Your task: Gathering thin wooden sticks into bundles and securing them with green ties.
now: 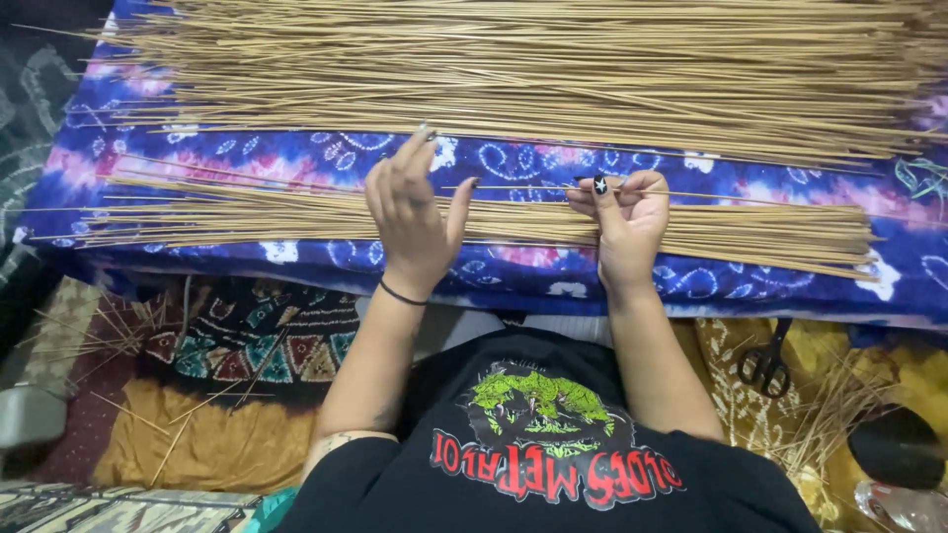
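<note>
Head view: the left hand [410, 212] is hovering open, fingers spread, over the near bundle of thin sticks [247, 219] lying across the blue tie-dye cloth [296, 158]. The right hand [627, 222] is pinching one single stick [513, 188] between its fingertips, just above that bundle. A larger stick pile [553, 69] is lying farther back; black scissors [765, 360] are resting near the right forearm.

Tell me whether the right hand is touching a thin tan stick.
Touching. The head view shows the right hand with fingers closed around one thin tan stick lifted above the blue tie-dye cloth.
</note>
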